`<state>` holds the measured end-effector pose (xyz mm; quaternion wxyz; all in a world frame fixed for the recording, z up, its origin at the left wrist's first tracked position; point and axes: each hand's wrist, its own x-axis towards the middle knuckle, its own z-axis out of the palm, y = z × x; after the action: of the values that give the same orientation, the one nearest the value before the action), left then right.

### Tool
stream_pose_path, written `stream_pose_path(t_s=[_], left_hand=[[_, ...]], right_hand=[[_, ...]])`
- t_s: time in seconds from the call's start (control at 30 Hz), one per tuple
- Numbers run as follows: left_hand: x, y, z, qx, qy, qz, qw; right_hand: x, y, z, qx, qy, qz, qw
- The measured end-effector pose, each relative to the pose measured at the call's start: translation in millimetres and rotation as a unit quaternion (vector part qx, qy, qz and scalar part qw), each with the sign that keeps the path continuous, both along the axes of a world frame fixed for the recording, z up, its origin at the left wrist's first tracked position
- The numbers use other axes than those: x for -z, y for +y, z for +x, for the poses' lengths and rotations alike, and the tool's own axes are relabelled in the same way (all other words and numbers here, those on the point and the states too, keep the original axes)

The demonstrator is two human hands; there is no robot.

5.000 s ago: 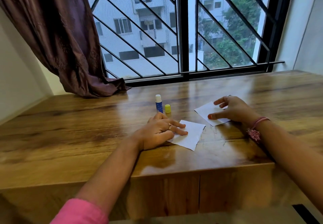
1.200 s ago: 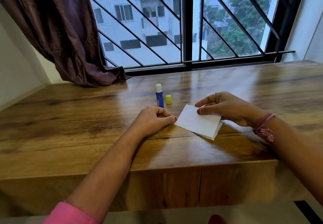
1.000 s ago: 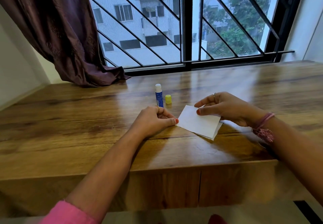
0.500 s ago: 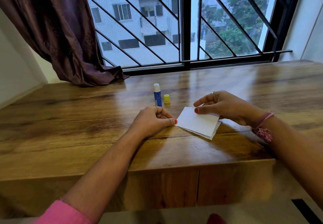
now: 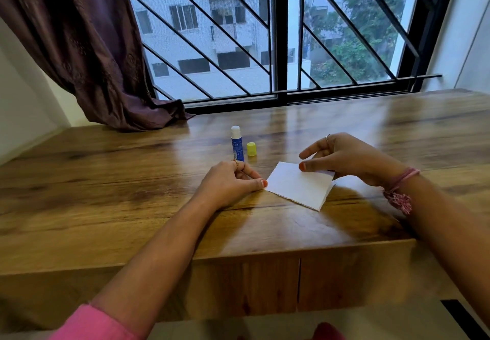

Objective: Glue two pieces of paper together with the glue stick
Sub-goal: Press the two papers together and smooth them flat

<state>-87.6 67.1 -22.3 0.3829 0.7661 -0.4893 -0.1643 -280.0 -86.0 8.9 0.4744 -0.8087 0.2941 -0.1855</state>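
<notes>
- Two white rectangular sheets of paper lie stacked on the glossy brown wooden table, the top one covering nearly all of the lower; only a thin sliver of the lower sheet peeks out along the right edge.
- The right hand is over the far right corner of the stack. Its thumb, nail painted orange, lies on top of the upper sheet, and the fingers curl loosely above and behind; whether they reach under the paper I cannot tell from here.
- The left hand rests on the table just beside the stack's left corner, fingers curled in, thumb stretched out so that its tip touches the paper's corner.
- The blue glue stick with its white tip bare stands upright beyond the left hand, uncapped.
- Its small yellow cap stands on the table just beside it, to the right, not on the tube.
- A pink thread bracelet with a tassel hangs at the right wrist; a pink sleeve covers the left upper arm.
- A dark purple curtain bunches at the table's far left corner, against the window with black diagonal bars.
</notes>
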Motion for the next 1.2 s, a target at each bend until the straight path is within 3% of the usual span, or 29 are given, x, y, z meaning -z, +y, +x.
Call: stream_pose_path(t_s=[1.2], left_hand=[[-1.4, 1.6, -3.5, -0.008, -0.017, 0.003, 1.000]], right_hand=[[2.7, -2.6, 0.8, 0.010, 0.019, -0.056, 0.998]])
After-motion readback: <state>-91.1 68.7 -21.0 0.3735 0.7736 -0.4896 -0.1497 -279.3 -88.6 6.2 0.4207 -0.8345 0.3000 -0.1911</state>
